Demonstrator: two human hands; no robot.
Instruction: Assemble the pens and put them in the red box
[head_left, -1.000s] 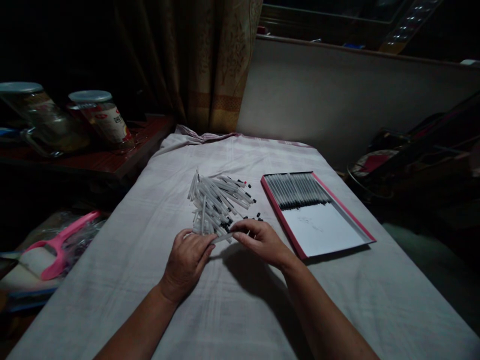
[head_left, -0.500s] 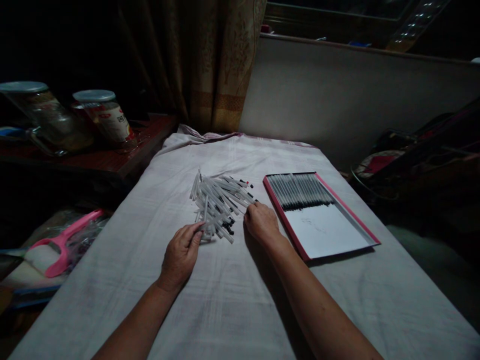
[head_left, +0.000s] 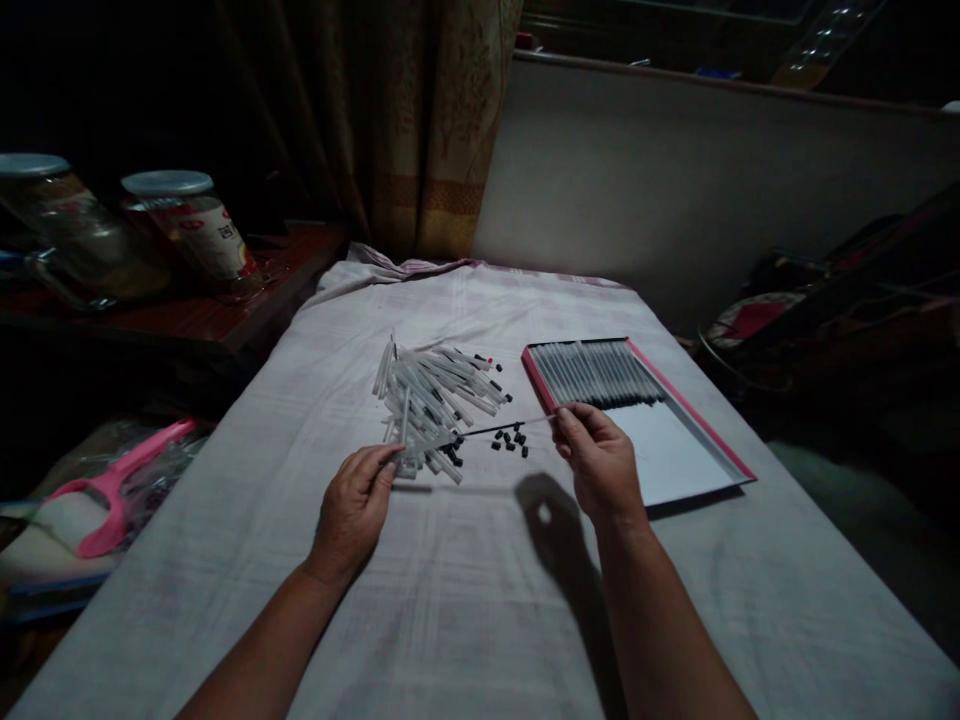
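My left hand [head_left: 352, 500] pinches one end of a clear pen barrel [head_left: 429, 443] in front of the pile. A thin pen refill [head_left: 491, 430], dark along part of its length, stretches from the barrel's other end to my right hand [head_left: 596, 460]. My right thumb and fingers are closed on the refill's clear end. Just beyond lies a loose heap of clear pen barrels [head_left: 427, 385], some with black ends. Several small black plugs [head_left: 517, 437] lie on the cloth beneath the refill.
To the right, a shallow red-edged box [head_left: 694, 440] holds a row of clear pen barrels [head_left: 596, 372] with black ends. A pale checked cloth [head_left: 450, 600] covers the table. Jars [head_left: 199, 230] stand on a dark side table at left, above a pink plastic object [head_left: 120, 485].
My right hand has moved from beside the pile rightward to the box's near left edge, and the refill now spans between my hands. The black plugs where it was are uncovered.
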